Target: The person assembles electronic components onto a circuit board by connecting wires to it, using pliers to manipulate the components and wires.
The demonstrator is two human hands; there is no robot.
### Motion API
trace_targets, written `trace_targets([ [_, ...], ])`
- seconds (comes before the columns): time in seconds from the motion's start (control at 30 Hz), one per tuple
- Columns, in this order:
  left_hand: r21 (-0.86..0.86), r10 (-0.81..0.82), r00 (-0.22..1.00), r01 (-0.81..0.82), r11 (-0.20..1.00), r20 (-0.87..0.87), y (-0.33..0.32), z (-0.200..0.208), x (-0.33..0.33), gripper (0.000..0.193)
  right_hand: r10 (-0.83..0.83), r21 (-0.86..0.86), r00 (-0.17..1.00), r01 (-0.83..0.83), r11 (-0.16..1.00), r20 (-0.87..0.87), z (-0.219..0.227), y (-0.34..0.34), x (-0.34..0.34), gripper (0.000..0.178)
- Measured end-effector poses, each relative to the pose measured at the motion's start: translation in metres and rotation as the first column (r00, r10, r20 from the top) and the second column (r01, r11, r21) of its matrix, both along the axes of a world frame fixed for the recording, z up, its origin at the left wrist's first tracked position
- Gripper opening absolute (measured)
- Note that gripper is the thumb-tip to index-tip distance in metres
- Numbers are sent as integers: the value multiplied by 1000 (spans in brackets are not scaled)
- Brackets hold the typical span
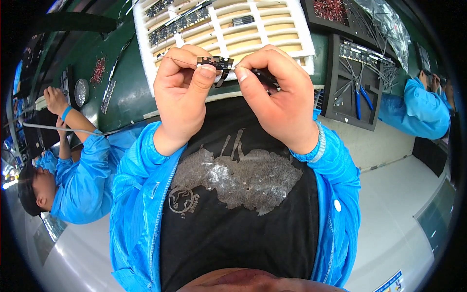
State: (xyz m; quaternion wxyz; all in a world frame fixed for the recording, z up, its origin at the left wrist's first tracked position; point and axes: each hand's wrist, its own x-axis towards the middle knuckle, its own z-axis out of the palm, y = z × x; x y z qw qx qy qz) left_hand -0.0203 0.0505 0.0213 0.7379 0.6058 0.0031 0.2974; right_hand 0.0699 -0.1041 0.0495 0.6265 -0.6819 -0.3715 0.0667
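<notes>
Green bench (127, 111) runs across in front of me. Co-worker L (90, 182) in blue smock is at the L side, another person (422, 109) in same blue far R. White foam tray (304, 36) w/ curved slots sits on the bench just past my hands; its upper L slots hold dark circuit boards (189, 21), most other slots show tan base. R of it, a black tray (351, 121) w/ low walls, metal bits & tools inside. My L hand (181, 90) & R hand (279, 92) are up close tog., in front of the tray's near edge, above my dark shirt. Blue-handled pliers (358, 102) lie in the black tray, handles twd me. Round metal dish (81, 92) is on the bench, L side, near the L co-worker's hands. Sm. black part (221, 63) w/ shiny spots is up btwn my hands: L thumb & index pinch it, thumb on the near face. R thumb & index tips are v. close tog. at its R end; can't tell if they actually grip it. Slim dark piece (266, 80) shows under R fingers, partly hidden. Tiny red bits (98, 70) lie scattered nr the dish.
</notes>
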Motion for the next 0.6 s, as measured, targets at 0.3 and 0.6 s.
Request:
trace_targets([
  [0.3, -57, -28, 1000, 29, 998, 5, -7, 0, -1, 15, -30, -48, 997, 34, 998, 75, 5, -5, -1, 7],
  [0.6, -16, -21, 1000, 21, 1000, 15, -4, 0, -5, 16, -12, -25, 995, 15, 1000, 104, 4, -3, -3, 6],
])
